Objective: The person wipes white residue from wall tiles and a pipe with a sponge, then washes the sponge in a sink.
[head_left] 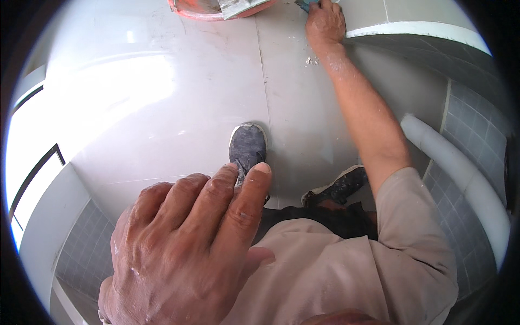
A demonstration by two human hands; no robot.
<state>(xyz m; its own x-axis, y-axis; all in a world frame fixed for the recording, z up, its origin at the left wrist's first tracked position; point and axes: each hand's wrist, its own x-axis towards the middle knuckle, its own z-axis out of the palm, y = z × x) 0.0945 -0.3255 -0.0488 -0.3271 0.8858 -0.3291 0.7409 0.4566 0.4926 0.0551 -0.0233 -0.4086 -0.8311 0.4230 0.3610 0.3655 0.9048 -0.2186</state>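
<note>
My left hand (pixel 189 244) is raised close to the camera, back up, its fingers stretched out and holding nothing. White specks dot its skin. Far forward, my right hand (pixel 326 24) reaches to the top edge of the picture, beside the end of a white-edged ledge (pixel 422 31). Its fingers are closed on a small teal-blue object (pixel 306 4), partly cut off by the frame, so its kind does not show. Pale crumbs (pixel 311 60) lie on the floor just short of this hand.
An orange-red basin (pixel 200 12) with a pale, smeared flat piece (pixel 235 7) in it stands far ahead. A thick white pipe (pixel 460 157) runs along the grey tiled wall at right. My dark shoes (pixel 248 145) are on the glossy tile floor (pixel 162 124). Bright openings lie at left.
</note>
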